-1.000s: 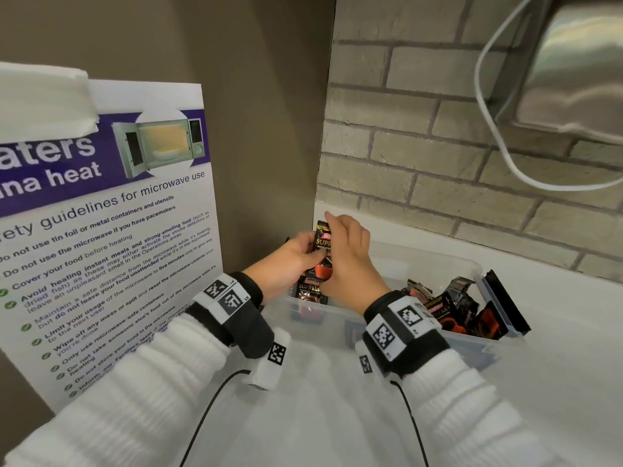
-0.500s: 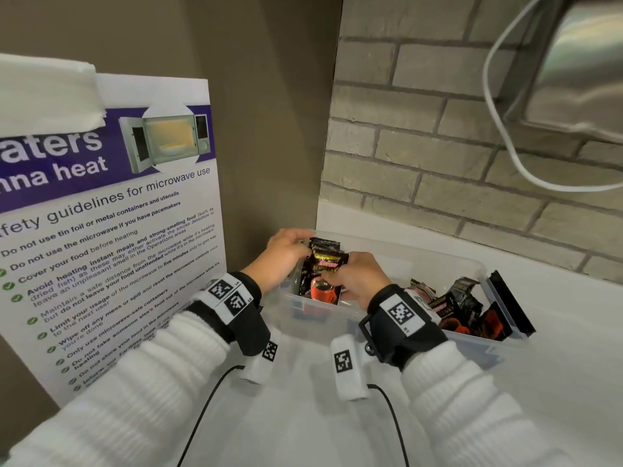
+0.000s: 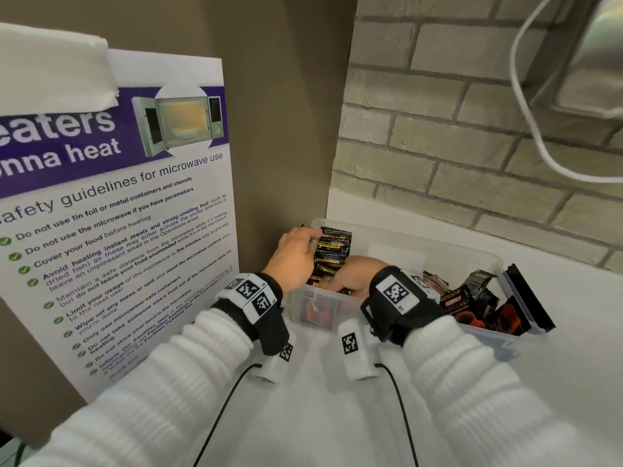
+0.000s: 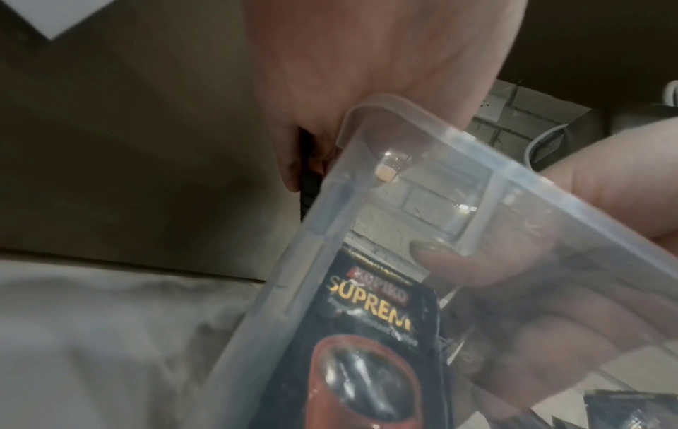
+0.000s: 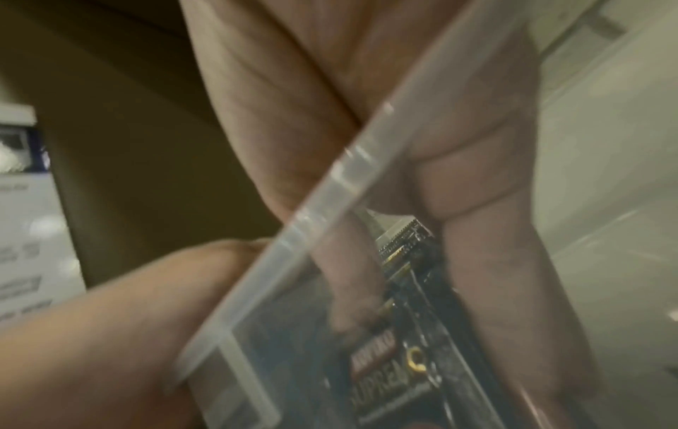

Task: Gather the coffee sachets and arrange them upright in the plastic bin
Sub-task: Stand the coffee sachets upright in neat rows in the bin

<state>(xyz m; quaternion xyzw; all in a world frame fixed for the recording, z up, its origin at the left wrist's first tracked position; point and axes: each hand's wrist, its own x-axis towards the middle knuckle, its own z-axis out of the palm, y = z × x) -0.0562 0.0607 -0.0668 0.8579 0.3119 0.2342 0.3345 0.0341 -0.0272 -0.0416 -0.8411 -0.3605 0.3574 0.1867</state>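
Head view shows the upright sachet stack (image 3: 332, 254), held above the plastic bin (image 3: 397, 244) a second ago, now seated at its left end. The left hand (image 3: 295, 259) curls against the stack's outer side; the right hand (image 3: 357, 276), fingers bent, seems to press its near face, though blur hides the grip. Loose sachets (image 3: 472, 301) at the right end remain to gather.

A clear plastic bin (image 4: 422, 209) filled the left wrist view, its rounded corner against the left hand (image 4: 366, 64). Inside stood a black coffee sachet (image 4: 370, 348), with fingers (image 4: 550, 290) seen blurred through the wall.
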